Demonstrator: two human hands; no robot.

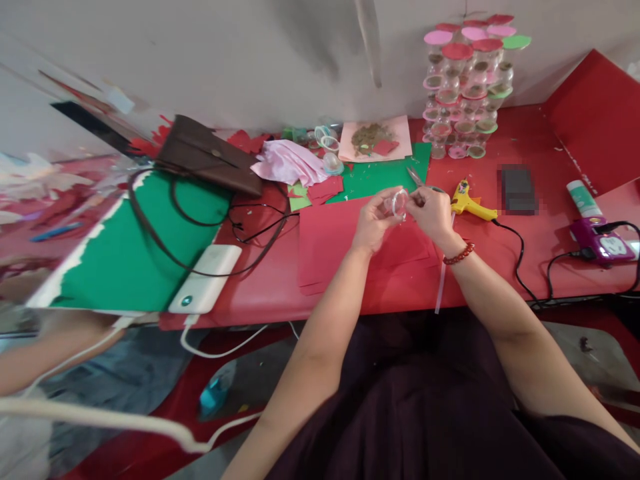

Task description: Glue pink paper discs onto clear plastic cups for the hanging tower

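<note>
My left hand [374, 221] is closed around a small clear plastic cup [399, 203] with a pale rim, held above the red paper sheets [330, 247]. Close against the cup's right side is my right hand [433, 213], its fingers pinched together at the rim. Whatever sits between those fingertips is too small to make out. A pair of scissors [414, 176] shows just behind the right hand, its handles partly covered; I cannot tell whether the hand touches it. To the right of that hand lies a yellow glue gun [473, 203] with a black cord.
A stacked tower of clear cups with coloured discs [460, 90] stands at the back right. A purple power socket [606, 241] and a glue stick [584, 199] lie right. Leftward are a brown bag [207, 157], a white power bank [206, 279] and another person's arm [55, 353].
</note>
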